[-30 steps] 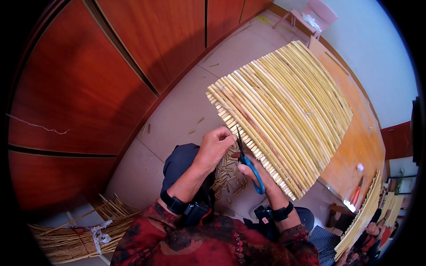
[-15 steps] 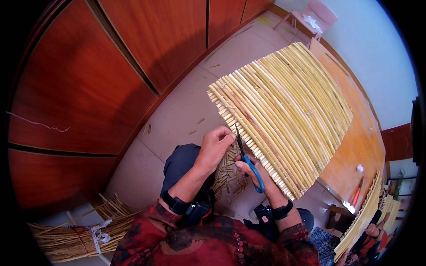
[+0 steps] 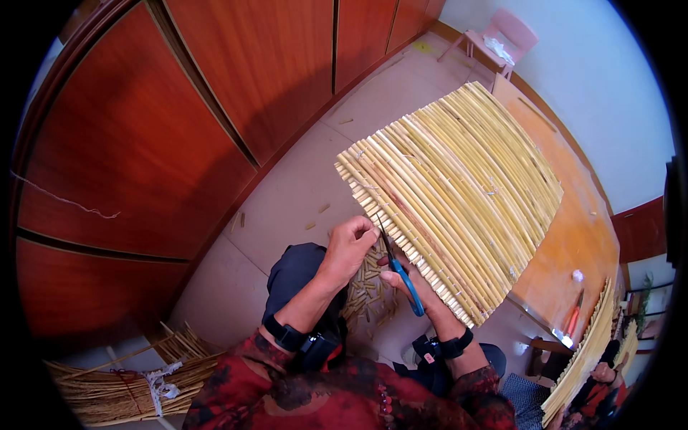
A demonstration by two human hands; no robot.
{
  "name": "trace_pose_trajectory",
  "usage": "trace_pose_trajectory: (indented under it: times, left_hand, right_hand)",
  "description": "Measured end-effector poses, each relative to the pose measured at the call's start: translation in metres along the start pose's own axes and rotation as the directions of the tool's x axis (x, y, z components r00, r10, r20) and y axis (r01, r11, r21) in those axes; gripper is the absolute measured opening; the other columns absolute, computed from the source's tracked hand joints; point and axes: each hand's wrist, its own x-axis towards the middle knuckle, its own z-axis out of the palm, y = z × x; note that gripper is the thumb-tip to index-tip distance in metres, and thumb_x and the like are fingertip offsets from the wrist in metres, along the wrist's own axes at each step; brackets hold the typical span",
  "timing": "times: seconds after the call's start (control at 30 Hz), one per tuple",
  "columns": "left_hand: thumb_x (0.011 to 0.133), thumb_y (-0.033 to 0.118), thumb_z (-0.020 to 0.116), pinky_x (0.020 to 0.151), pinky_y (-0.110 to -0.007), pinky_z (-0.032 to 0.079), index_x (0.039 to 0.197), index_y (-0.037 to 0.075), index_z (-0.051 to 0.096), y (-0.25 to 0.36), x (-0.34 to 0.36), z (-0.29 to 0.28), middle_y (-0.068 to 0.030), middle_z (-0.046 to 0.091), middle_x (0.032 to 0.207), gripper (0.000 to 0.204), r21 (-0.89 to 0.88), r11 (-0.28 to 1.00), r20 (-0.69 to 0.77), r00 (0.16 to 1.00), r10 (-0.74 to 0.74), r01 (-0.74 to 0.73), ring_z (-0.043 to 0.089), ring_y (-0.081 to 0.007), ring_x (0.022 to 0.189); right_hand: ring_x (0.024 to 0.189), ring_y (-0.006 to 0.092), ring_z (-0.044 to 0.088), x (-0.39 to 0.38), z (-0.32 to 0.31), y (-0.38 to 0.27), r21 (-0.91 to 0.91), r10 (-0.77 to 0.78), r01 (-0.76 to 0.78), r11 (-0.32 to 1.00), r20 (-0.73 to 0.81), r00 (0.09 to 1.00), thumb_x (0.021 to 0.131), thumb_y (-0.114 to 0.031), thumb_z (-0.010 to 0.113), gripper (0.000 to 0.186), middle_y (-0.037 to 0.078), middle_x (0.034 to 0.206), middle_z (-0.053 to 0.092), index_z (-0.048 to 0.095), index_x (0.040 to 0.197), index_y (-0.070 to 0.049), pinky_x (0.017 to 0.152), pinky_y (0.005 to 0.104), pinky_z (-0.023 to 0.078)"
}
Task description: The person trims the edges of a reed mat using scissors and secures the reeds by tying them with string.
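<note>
Near the middle of the view, seen from above, a person's left hand is pinched together on the near edge of a flat mat of pale yellow reed stalks bound side by side. Just to its right, the right hand is closed around the handles of blue-handled scissors, whose dark blades point up into the mat's ragged near edge; whether the blades are apart or together cannot be told. Compared with a second ago, both hands and the scissors sit in almost the same spot, so the trimming along this edge looks to be inching along. Short cut stalk ends lie piled on the pale tiled floor below the hands, between the person's knees. The mat's far part rests on an orange wooden tabletop. At lower left, a tied bundle of loose reeds lies on the floor.
</note>
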Motion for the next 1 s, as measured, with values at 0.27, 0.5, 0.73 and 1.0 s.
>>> trace_pose_trajectory:
  times: [0.27,0.5,0.73,1.0]
  left_hand:
    - [0.076,0.011,0.054,0.041,-0.016,0.027,0.073,0.003,0.052,0.008,0.001,-0.002,0.0047,0.042,0.057,0.008,-0.046,0.998,0.014,0.999,-0.037,0.037,0.035,-0.0019,0.047]
    - [0.077,0.009,0.052,0.047,-0.017,0.030,0.072,0.001,0.051,0.006,0.001,-0.001,0.0032,0.044,0.061,0.009,-0.044,0.997,0.015,0.998,-0.068,0.068,0.039,-0.0029,0.054]
    - [0.078,0.009,0.047,0.042,-0.016,0.024,0.075,0.003,0.049,-0.004,0.003,-0.003,0.0063,0.038,0.058,0.007,0.059,0.998,0.005,1.000,0.011,-0.011,0.033,-0.0007,0.049]
    - [0.075,0.007,0.043,0.050,-0.020,0.029,0.074,0.000,0.048,0.003,0.004,-0.009,0.0003,0.041,0.063,0.008,0.091,0.996,0.057,0.998,-0.001,-0.004,0.037,-0.0056,0.057]
  right_hand:
    - [0.075,0.0129,0.045,0.005,-0.001,-0.007,-0.125,0.126,-0.107,0.986,0.155,0.980,0.066,-0.046,0.060,0.058,0.005,0.084,0.048,0.049,0.103,-0.003,0.070,0.0228,0.037]
    - [0.066,0.0104,0.048,0.002,0.005,-0.007,0.055,0.146,-0.150,0.987,0.069,0.987,0.068,-0.025,0.066,0.033,0.004,0.069,0.051,0.054,0.087,-0.001,0.062,0.0216,0.041]
    - [0.067,0.0094,0.048,0.002,0.005,0.002,-0.016,0.226,-0.226,0.974,-0.007,0.974,0.069,-0.020,0.065,0.024,0.004,0.068,0.051,0.054,0.080,-0.002,0.064,0.0214,0.040]
    - [0.068,0.0097,0.044,-0.001,0.003,0.005,-0.172,0.083,-0.085,0.981,-0.022,0.996,0.071,-0.025,0.060,0.026,0.001,0.072,0.048,0.054,0.082,-0.002,0.064,0.0216,0.037]
